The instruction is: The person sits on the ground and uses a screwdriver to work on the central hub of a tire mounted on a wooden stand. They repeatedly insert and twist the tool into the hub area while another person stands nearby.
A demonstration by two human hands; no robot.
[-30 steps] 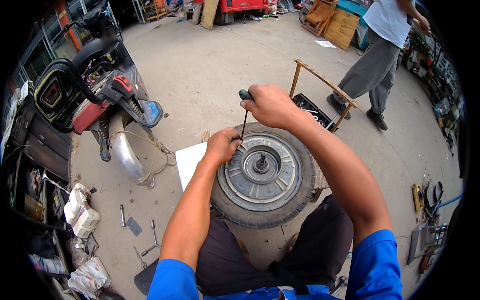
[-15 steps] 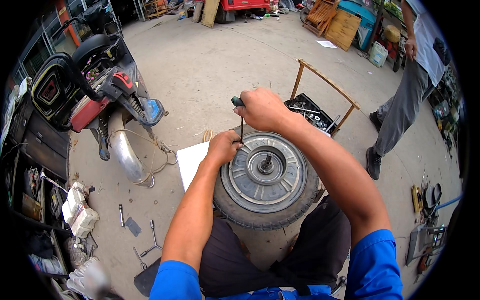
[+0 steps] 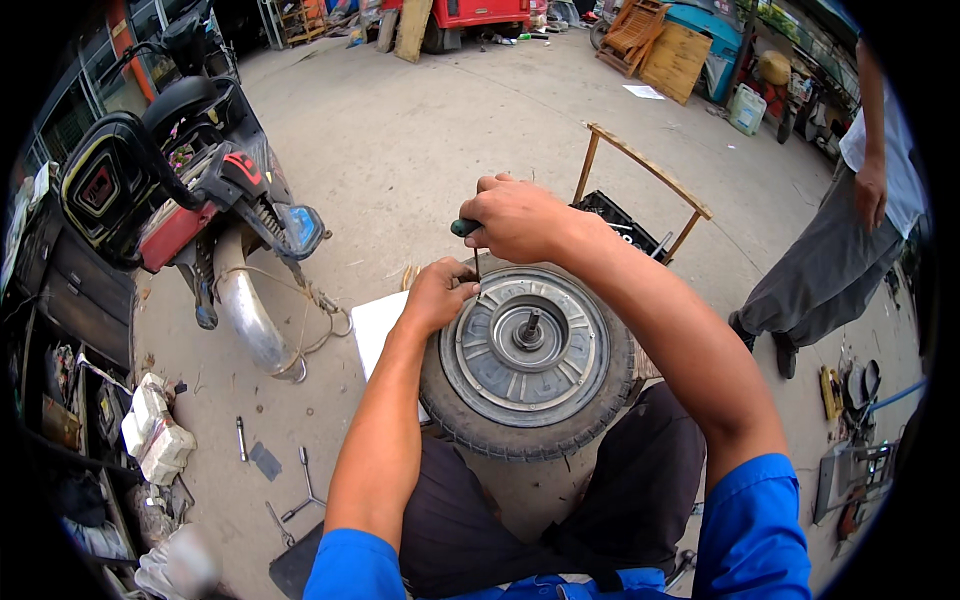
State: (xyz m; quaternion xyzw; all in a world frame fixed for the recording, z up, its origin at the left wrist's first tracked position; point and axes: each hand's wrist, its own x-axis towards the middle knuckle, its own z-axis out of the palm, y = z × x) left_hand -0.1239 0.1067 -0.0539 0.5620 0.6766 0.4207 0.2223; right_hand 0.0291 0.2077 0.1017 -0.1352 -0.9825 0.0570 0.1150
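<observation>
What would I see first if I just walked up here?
Right in the middle lies a small wheel with a black tyre, flat on the ground. The right hand grips a screwdriver pointing down at the rim, and the left hand rests on the wheel's edge beside it. On the left stands a red and black scooter, and another person stands at the right.

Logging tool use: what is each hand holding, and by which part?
Right hand grips a screwdriver by its dark handle; left hand steadies its shaft at the wheel rim.
</observation>
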